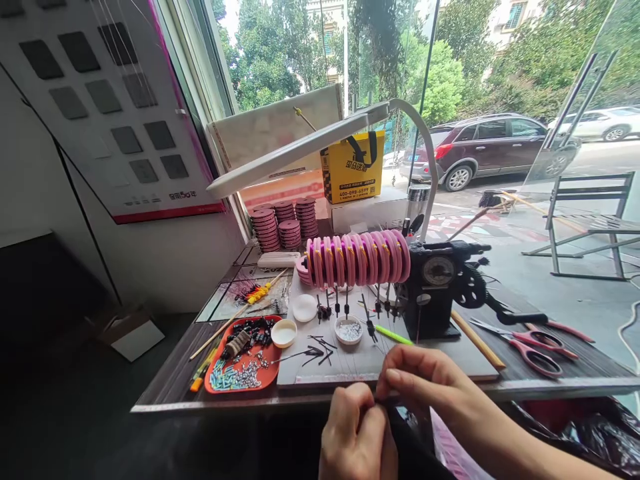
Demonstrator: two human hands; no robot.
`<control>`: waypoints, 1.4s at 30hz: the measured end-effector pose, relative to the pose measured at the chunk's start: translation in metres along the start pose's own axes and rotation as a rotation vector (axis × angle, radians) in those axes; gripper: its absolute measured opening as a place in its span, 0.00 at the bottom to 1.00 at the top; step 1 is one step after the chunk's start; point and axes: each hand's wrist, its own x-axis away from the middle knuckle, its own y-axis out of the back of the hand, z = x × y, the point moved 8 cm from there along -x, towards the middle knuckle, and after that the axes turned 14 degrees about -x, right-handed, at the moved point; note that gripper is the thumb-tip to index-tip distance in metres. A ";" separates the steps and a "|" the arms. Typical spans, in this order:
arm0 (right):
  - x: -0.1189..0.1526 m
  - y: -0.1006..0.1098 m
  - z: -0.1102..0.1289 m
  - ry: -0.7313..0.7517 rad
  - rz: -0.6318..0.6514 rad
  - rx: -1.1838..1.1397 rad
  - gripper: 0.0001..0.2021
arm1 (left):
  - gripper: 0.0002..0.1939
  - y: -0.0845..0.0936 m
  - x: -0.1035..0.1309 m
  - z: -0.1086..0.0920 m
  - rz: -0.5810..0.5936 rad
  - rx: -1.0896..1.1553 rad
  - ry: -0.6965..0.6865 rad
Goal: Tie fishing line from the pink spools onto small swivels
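Note:
My left hand (354, 432) is closed in a fist just off the table's front edge. Close beside it, my right hand (425, 381) is closed in a pinch, its fingertips meeting the left hand's fingers. Whatever lies between them is too small to make out. Thin lines run down toward the hands from a row of pink spools (357, 259) on a black hand-cranked winder (433, 293). Small black pieces (371, 328) hang on these lines. Behind the hands, a small white dish (349, 331) holds tiny silvery bits, with short black tubes (320, 350) to its left.
An orange tray (275, 380) of small parts sits left. Red-handled scissors (533, 353) and a wooden stick (477, 340) lie right. Stacked pink spools (290, 233), a yellow bag (354, 167) and a white lamp (300, 150) stand behind. A black plastic bag (595, 427) is below right.

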 end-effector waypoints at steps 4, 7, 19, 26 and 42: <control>-0.006 0.000 -0.001 -0.009 -0.007 -0.042 0.21 | 0.11 0.006 -0.006 -0.011 -0.083 -0.067 -0.264; -0.007 -0.002 -0.002 -0.021 0.020 -0.015 0.21 | 0.11 0.009 -0.008 -0.020 -0.109 -0.062 -0.461; 0.053 -0.048 0.003 0.878 0.550 1.413 0.18 | 0.01 -0.068 0.036 0.026 0.982 1.209 1.213; 0.055 -0.054 0.011 0.896 0.553 1.322 0.25 | 0.01 -0.061 0.026 0.034 0.893 1.012 1.001; 0.015 -0.028 0.040 0.485 0.172 0.674 0.06 | 0.08 -0.024 -0.023 0.030 0.517 0.608 0.305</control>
